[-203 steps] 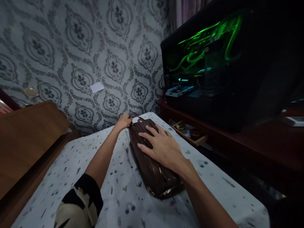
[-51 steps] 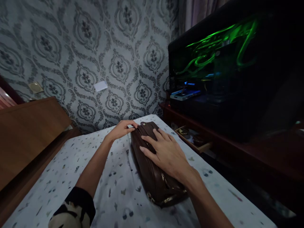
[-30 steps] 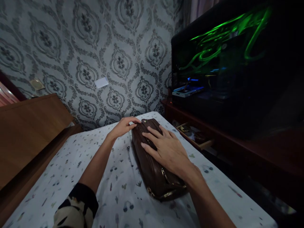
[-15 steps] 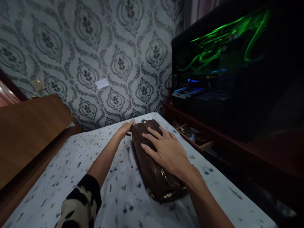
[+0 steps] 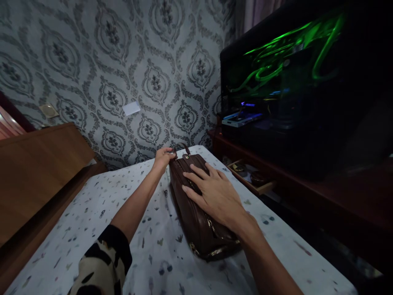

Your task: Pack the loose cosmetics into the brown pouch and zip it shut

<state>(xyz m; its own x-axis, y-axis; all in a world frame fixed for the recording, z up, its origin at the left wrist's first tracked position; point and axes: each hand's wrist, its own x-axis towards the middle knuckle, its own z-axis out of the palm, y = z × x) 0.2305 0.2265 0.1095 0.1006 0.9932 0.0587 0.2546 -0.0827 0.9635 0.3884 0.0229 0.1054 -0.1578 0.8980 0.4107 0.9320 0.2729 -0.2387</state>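
A dark brown leather bag [image 5: 192, 221] with brass-coloured zips lies on the white patterned cover [image 5: 123, 205]. My right hand [image 5: 215, 194] rests flat on its upper side, fingers spread. At the bag's far left corner my left hand [image 5: 165, 157] is closed on the thin brown handle [image 5: 183, 146], which stands up in a loop beyond the bag's far end. A round metal stud shows on a tab near that end. The palm side of my left hand is hidden.
To the right stands a dark cabinet [image 5: 291, 151] with a glossy front reflecting green light, and an open drawer [image 5: 265, 188] holding small items. A wooden board [image 5: 43, 164] rises at the left. The patterned wall [image 5: 153, 49] is behind.
My left hand has turned and closed at the far end of the bag, and the handle now stands up into view. My right hand has stayed on the bag.
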